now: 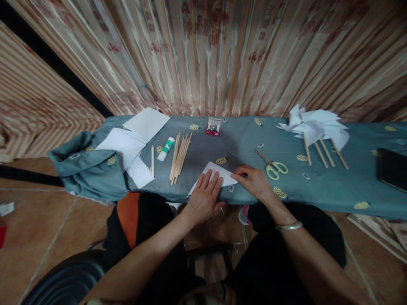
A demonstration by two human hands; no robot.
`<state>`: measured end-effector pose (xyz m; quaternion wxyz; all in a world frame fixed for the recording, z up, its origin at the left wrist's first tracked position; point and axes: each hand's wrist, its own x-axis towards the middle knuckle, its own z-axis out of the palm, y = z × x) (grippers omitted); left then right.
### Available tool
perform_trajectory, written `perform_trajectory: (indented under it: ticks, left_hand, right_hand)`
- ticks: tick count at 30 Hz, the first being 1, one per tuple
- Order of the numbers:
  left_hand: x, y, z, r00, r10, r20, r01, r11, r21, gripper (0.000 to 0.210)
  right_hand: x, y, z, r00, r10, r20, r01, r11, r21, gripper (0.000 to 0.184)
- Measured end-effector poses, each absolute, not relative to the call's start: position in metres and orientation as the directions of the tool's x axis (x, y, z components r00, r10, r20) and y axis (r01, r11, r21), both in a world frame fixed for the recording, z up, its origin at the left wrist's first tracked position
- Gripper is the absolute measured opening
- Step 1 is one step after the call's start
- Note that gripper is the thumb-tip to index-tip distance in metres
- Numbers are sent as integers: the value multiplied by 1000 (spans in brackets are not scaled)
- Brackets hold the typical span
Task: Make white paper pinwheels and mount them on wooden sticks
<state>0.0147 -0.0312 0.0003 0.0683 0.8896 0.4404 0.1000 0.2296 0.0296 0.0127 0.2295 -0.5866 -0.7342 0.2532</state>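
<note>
A white sheet of paper (222, 173), folded to a triangle, lies near the front edge of the cloth-covered table. My left hand (205, 195) rests flat on it with the fingers stretched out. At the paper's right corner, my right hand (252, 180) pinches the tip between thumb and forefinger. Just right of that hand lie green-handled scissors (271, 165), blades pointing away to the left. Left of the paper is a bundle of thin wooden sticks (181, 159). Part of the folded paper is hidden beneath my left hand.
Beyond the paper stands an open red box (213, 127) of small metal pieces. A glue stick (165, 149), a white rod (153, 161) and white paper sheets (122, 144) lie left. Several paper pinwheels (318, 125) on sticks and a dark phone (392, 169) lie right.
</note>
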Motion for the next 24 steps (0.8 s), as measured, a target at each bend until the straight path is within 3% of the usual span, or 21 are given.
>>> perform_trajectory:
  ticks: [10, 24]
  left_hand:
    - [15, -29, -2, 585, 805, 101, 780, -593, 202, 72]
    - [14, -30, -5, 596, 798, 86, 774, -600, 203, 75]
  right_hand:
    - [227, 31, 16, -176, 984, -15, 776, 129, -617, 18]
    - [226, 30, 12, -208, 976, 71, 800, 211, -562, 21]
